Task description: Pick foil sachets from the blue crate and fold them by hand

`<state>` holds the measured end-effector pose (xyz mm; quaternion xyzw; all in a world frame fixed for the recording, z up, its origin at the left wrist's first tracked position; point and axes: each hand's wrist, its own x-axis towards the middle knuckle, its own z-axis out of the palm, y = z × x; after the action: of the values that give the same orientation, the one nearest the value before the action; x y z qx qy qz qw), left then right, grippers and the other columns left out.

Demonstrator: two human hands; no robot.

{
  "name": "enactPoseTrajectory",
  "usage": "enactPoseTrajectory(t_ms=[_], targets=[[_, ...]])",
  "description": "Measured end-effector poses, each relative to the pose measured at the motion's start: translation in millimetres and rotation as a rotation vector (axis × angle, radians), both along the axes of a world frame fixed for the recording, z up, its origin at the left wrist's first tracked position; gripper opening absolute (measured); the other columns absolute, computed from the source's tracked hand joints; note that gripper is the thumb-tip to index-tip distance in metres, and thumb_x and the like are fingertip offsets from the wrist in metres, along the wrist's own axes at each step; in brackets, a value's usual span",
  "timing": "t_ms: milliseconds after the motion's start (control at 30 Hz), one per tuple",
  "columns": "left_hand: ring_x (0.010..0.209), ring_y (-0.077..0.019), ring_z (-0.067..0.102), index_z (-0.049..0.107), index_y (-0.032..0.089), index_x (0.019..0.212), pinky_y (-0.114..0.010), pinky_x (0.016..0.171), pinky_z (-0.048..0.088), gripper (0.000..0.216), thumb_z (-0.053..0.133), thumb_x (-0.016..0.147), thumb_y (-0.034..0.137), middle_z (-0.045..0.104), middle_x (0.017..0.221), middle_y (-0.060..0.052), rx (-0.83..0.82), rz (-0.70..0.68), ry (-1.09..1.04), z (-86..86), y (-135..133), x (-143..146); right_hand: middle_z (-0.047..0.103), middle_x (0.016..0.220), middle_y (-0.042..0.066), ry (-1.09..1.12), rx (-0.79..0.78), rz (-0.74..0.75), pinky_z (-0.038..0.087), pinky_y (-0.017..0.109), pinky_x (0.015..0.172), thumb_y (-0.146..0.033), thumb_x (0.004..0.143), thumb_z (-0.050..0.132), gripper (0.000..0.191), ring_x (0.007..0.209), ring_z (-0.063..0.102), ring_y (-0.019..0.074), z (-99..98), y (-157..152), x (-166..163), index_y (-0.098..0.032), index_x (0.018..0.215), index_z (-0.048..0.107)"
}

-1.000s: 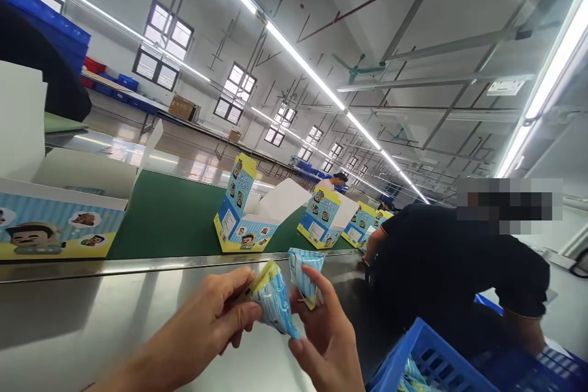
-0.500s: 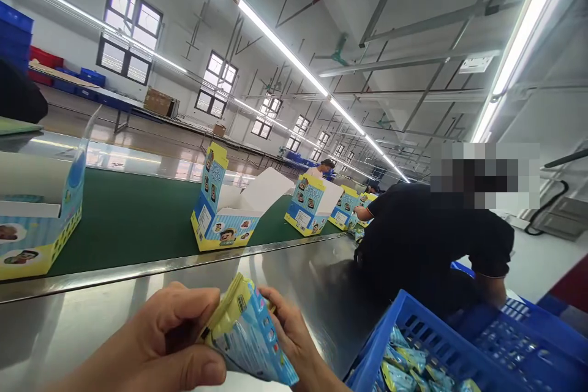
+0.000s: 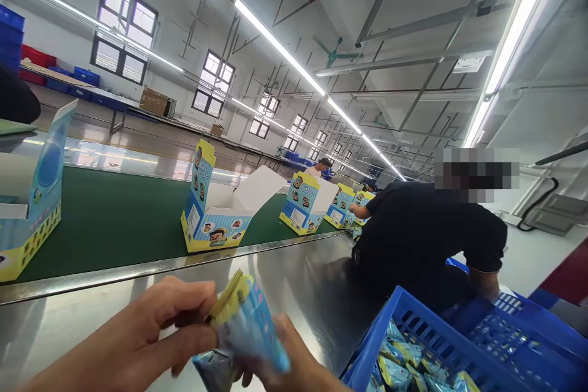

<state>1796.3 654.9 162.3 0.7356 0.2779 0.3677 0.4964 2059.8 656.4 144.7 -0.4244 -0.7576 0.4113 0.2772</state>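
Blue crate (image 3: 404, 331) and belt boxes (image 3: 215, 214) have shifted in view. Above the steel table (image 3: 312, 294), the left hand (image 3: 124, 337) pinches a blue-and-yellow packet (image 3: 243, 324) with pressed-together fingers (image 3: 184, 300); the packet partly hides the right hand (image 3: 294, 361), its grip unclear.

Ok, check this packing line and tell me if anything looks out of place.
Nothing stands out. The open blue-and-yellow cardboard cartons stand upright along the green conveyor belt, the foil sachets lie inside the blue plastic crate, and the left hand and right hand hold a blue-and-yellow foil sachet over the steel bench.
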Motion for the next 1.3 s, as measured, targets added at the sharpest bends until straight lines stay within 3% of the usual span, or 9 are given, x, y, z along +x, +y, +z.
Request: enactPoseTrajectory(t_ms=[67, 167, 300, 467, 633, 867, 1033, 1133, 1300], targets=[[0.071, -0.0143, 0.046, 0.061, 0.022, 0.081, -0.023, 0.065, 0.041, 0.053, 0.060, 0.102, 0.071, 0.048, 0.076, 0.002, 0.069, 0.148, 0.099, 7.2, 2.1, 6.2, 0.064, 0.064, 0.000, -0.055, -0.075, 0.008, 0.050, 0.024, 0.059, -0.022, 0.081, 0.066, 0.014, 0.059, 0.061, 0.0144, 1.4, -2.7, 1.0, -0.020, 0.067, 0.062], [0.069, -0.0145, 0.046, 0.050, 0.023, 0.079, -0.024, 0.063, 0.043, 0.056, 0.059, 0.099, 0.075, 0.046, 0.077, 0.003, 0.015, 0.049, 0.082, 14.3, 4.8, 12.4, 0.066, 0.068, -0.002, -0.148, -0.180, 0.027, 0.045, 0.019, 0.059, -0.020, 0.088, 0.064, 0.014, 0.063, 0.062, 0.0116, -0.9, -3.8, 5.1, -0.018, 0.075, 0.068], [0.073, -0.0156, 0.048, 0.049, 0.023, 0.078, -0.024, 0.064, 0.045, 0.055, 0.061, 0.099, 0.072, 0.050, 0.079, 0.001, 0.078, 0.146, 0.088, 13.1, 8.8, 15.0, 0.056, 0.060, -0.005, -0.256, -0.062, 0.059, 0.037, 0.020, 0.057, -0.016, 0.090, 0.067, 0.019, 0.061, 0.053, 0.0084, -5.5, -1.6, 13.1, -0.016, 0.071, 0.069], [0.076, -0.0154, 0.047, 0.052, 0.023, 0.083, -0.024, 0.067, 0.045, 0.054, 0.061, 0.101, 0.073, 0.051, 0.084, 0.001, 0.020, 0.113, 0.062, 15.3, 10.5, 14.2, 0.049, 0.064, -0.005, -0.116, -0.288, 0.194, 0.035, 0.023, 0.058, -0.042, 0.097, 0.073, 0.031, 0.062, 0.044, 0.0094, -4.0, -1.8, 23.1, -0.018, 0.078, 0.068], [0.066, -0.0128, 0.042, 0.054, 0.021, 0.078, -0.023, 0.060, 0.041, 0.062, 0.067, 0.095, 0.080, 0.050, 0.076, 0.002, -0.043, 0.035, -0.072, 22.7, 11.4, 13.8, 0.056, 0.072, -0.003, -0.427, -0.160, 0.211, 0.039, 0.024, 0.065, -0.039, 0.095, 0.079, 0.032, 0.073, 0.054, 0.0127, -1.8, -0.1, 26.6, -0.018, 0.074, 0.068], [0.066, -0.0119, 0.042, 0.058, 0.021, 0.079, -0.023, 0.059, 0.039, 0.059, 0.074, 0.093, 0.076, 0.048, 0.076, 0.003, -0.097, 0.023, -0.130, 21.2, 10.9, 20.0, 0.055, 0.072, -0.003, -0.460, -0.155, 0.180, 0.040, 0.026, 0.067, -0.043, 0.097, 0.078, 0.036, 0.072, 0.051, 0.0131, -3.5, 0.3, 32.8, -0.018, 0.072, 0.070], [0.068, -0.0127, 0.042, 0.065, 0.020, 0.085, -0.023, 0.059, 0.038, 0.060, 0.069, 0.095, 0.080, 0.049, 0.078, 0.002, -0.044, 0.054, -0.054, 20.8, 14.1, 26.1, 0.060, 0.074, -0.003, -0.445, -0.157, 0.100, 0.040, 0.024, 0.067, -0.036, 0.094, 0.080, 0.021, 0.078, 0.057, 0.0148, -5.8, -0.2, 35.7, -0.021, 0.081, 0.076], [0.065, -0.0119, 0.040, 0.070, 0.021, 0.091, -0.023, 0.060, 0.038, 0.056, 0.071, 0.095, 0.076, 0.047, 0.076, 0.003, -0.108, -0.069, -0.111, 20.5, 16.8, 27.2, 0.061, 0.072, -0.003, -0.423, -0.171, 0.143, 0.040, 0.024, 0.067, -0.037, 0.097, 0.078, 0.022, 0.074, 0.056, 0.0136, -7.2, 2.2, 36.7, -0.020, 0.082, 0.077], [0.067, -0.0130, 0.040, 0.059, 0.021, 0.080, -0.023, 0.061, 0.037, 0.057, 0.073, 0.094, 0.075, 0.046, 0.075, 0.004, -0.117, -0.003, -0.103, 13.5, 23.3, 31.0, 0.064, 0.077, -0.003, -0.442, -0.136, 0.144, 0.040, 0.024, 0.069, -0.031, 0.096, 0.077, 0.020, 0.074, 0.056, 0.0127, -6.3, 4.2, 36.5, -0.020, 0.079, 0.076]])
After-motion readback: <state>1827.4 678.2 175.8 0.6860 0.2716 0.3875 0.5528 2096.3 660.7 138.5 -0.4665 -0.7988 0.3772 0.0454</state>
